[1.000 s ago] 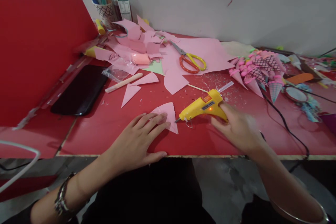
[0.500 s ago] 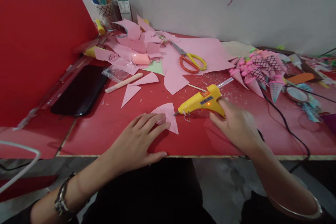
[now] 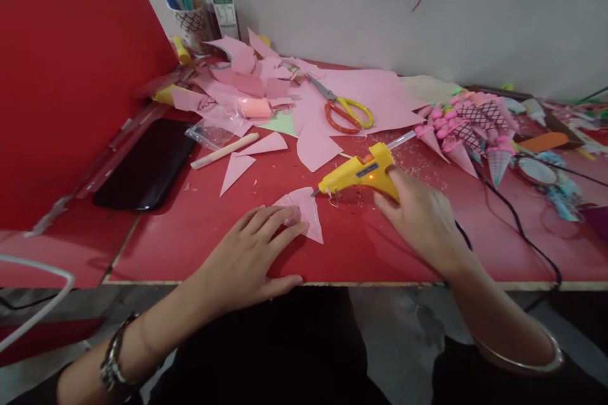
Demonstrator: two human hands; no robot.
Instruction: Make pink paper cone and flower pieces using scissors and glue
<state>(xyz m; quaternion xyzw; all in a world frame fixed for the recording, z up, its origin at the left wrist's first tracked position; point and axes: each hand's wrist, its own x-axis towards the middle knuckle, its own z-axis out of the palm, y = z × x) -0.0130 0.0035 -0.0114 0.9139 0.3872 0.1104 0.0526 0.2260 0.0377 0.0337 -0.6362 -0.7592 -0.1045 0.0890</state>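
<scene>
Pressing down: your left hand (image 3: pixel 259 237) lies palm down, fingers a little apart and thumb stretched out to the side, its fingertips on the pink paper piece (image 3: pixel 312 218).
Pink paper piece: flat on the red worktop (image 3: pixel 190 240), near the front edge and between your two hands, partly covered by your left fingers.
Gripping: your right hand (image 3: pixel 420 218) is curled around the handle of the yellow glue gun (image 3: pixel 351 175).
Glue gun: pointing left, orange light lit, clear stick poking from its back; the nozzle is at the paper's upper right corner, though you cannot tell whether it touches.
Beyond your hands: scissors (image 3: pixel 349 114) with red and yellow handles lie on a large pink sheet (image 3: pixel 380 92).
Left side: a black phone (image 3: pixel 145 164) lies face up.
Right side: decorated paper cones (image 3: pixel 498 158) are heaped together.
</scene>
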